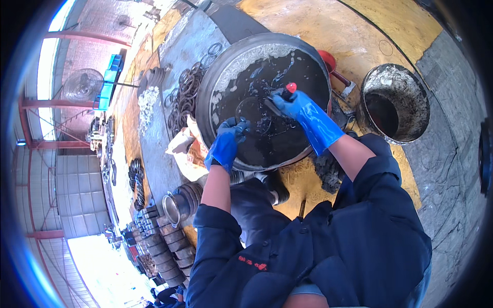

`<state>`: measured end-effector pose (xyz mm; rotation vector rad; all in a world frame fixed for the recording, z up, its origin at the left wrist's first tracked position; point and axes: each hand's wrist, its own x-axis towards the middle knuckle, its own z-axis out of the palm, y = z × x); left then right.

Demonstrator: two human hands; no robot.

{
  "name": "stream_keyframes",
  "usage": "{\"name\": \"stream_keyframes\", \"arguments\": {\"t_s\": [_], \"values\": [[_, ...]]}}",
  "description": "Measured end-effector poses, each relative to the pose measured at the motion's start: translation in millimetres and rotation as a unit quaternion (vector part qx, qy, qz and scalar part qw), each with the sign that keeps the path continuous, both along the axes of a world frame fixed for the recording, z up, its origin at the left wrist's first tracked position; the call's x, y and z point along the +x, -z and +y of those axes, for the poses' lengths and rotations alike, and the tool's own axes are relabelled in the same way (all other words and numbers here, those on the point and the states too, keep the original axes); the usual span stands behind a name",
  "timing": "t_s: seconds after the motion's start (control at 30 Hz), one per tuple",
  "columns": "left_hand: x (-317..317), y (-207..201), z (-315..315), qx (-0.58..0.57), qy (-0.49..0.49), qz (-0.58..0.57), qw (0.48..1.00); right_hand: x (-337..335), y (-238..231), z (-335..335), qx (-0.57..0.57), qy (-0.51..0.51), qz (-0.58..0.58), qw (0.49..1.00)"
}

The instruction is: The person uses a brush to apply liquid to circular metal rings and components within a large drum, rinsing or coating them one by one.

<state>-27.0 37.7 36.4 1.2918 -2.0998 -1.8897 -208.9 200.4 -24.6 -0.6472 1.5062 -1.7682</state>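
A wide round tub [205,110] with dark liquid and pale foam along its far left side stands in front of me. My left hand [228,137], in a blue rubber glove, is over the near left part of the tub. Its fingers are closed at the edge of a thin dark ring [237,107], at the liquid's surface. My right hand [295,107], gloved alike, grips a red-ended tool [291,87] over the middle. A dark flat part shows beside its fingers; the tool's exact kind is unclear. Ripples surround the ring and both hands.
Many dark rings [185,95] lie heaped left of the tub. At its right are a red dipper [328,61] with a handle and a stained bucket [423,110]. A torn paper sack [185,149] lies near my left forearm. Stacked metal parts [164,246] stand lower left.
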Motion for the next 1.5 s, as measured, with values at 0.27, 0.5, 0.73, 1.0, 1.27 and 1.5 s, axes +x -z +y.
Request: {"name": "stream_keyframes", "arguments": {"t_s": [0.27,0.5,0.73,1.0,1.27,1.5], "values": [[29,5,34,0.060,-0.004,0.126,0.990,53,-20,-26,-0.106,-0.089,-0.001,0.990],[28,26,28,0.018,-0.047,0.080,0.996,12,41,-40,0.023,0.102,-0.058,0.993],[20,37,21,0.109,-0.050,0.154,0.981,49,-15,-42,-0.111,-0.145,0.178,0.967],[10,38,30,0.029,-0.051,0.125,0.990,-13,60,-40,-0.096,0.019,-0.115,0.989],[20,50,20,0.118,-0.063,0.117,0.984,12,10,-42,0.038,0.102,-0.189,0.976],[24,35,17,0.090,0.035,0.131,0.987,43,-9,-39,0.015,0.007,-0.292,0.956]]}}
